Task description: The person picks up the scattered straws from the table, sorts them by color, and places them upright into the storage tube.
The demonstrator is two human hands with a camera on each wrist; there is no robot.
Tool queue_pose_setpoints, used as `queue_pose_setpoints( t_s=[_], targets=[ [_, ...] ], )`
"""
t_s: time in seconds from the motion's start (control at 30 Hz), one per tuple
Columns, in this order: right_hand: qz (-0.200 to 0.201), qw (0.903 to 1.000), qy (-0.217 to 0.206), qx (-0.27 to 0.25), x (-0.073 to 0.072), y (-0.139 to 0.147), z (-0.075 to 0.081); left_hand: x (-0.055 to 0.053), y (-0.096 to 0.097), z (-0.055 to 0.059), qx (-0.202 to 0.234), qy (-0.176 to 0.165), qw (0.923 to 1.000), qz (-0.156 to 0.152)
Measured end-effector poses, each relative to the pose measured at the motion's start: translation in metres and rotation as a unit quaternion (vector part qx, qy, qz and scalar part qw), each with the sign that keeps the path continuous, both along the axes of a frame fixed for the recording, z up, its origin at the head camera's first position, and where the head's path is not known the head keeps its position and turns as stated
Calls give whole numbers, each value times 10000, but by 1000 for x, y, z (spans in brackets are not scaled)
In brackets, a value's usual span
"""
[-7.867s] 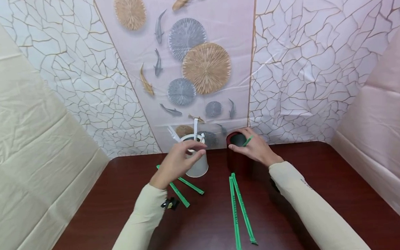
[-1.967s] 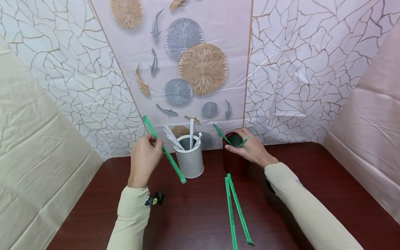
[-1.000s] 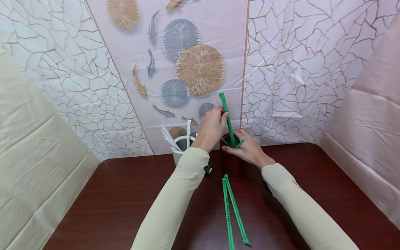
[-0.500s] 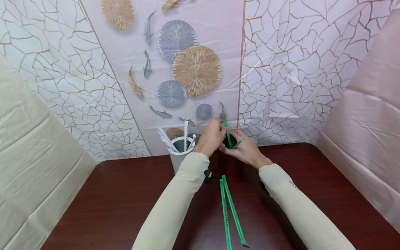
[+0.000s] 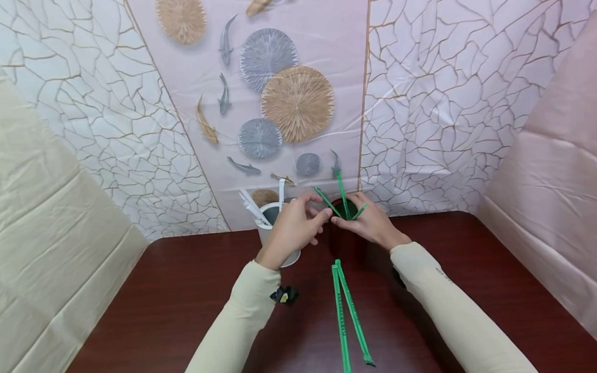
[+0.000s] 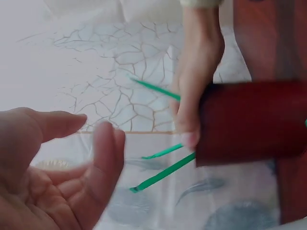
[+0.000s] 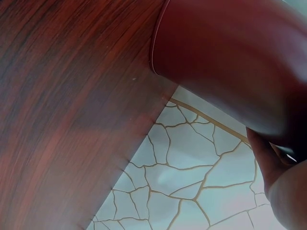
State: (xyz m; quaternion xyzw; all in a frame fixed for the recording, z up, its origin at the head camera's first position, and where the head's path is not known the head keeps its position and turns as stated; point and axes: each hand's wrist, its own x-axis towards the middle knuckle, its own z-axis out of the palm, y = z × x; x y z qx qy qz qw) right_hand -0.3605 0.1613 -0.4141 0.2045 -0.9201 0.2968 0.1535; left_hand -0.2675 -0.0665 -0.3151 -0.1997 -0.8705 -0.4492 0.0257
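My right hand [image 5: 374, 222] holds the dark red cup [image 5: 344, 242] around its rim at the back of the table. Three slim green wrapped straws [image 6: 165, 175] stick out of that cup, leaning different ways. My left hand [image 5: 295, 225] is just left of the cup, thumb and fingers apart with nothing between them, as the left wrist view also shows. It partly covers a white cup [image 5: 293, 258] with white wrapped straws [image 5: 281, 193] in it. Two more green straws [image 5: 341, 322] lie on the table in front of the red cup, their far ends close together.
The dark red-brown table [image 5: 194, 300] ends at a patterned cloth [image 5: 294, 55] right behind both cups. Pale cloth walls [image 5: 48, 228] slope along the left and right sides. A small black device [image 5: 284, 295] sits on the left wrist.
My left hand has picked up the two green straws from the left side, put them into the red cup, let go and drawn back left. The right hand has stayed on the cup.
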Motion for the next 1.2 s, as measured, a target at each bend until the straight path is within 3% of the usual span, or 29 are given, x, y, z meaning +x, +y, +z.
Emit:
queue_pose_setpoints(
  t_s=[0.1,0.37,0.43,0.6,0.67,0.83,0.9,0.93,1.0,1.1,1.2],
  targets=[
    [-43,10000,33,14,0,2,2,13,-2,-20,-159,-272,9992,239],
    [-81,9999,-76,33,3,5,0,29,11,-94,-936,-1021,9893,452],
    [-71,9999,-83,35,3,5,-1,34,16,-104,-1037,-1122,9870,502],
    [-46,10000,-79,33,3,1,-3,43,27,-115,-1347,-1412,9788,623],
    [-25,9999,-97,18,3,-1,-4,42,30,-125,-1414,-1458,9769,666],
    [-23,9999,-156,-3,1,-2,-4,19,36,-174,-1664,-1252,9753,740],
    [-73,9999,-145,-10,1,0,-3,11,39,-189,-1821,-1135,9740,725],
    [-98,9999,-139,-6,1,0,-3,9,40,-191,-1862,-1110,9735,732],
    [-121,9999,-104,15,2,1,-1,13,41,-184,-1996,-1004,9717,772],
    [-89,9999,-49,25,2,1,0,25,39,-165,-2107,-915,9691,903],
    [-54,10000,-15,32,2,0,1,39,34,-139,-2006,-783,9713,1014]
  ],
)
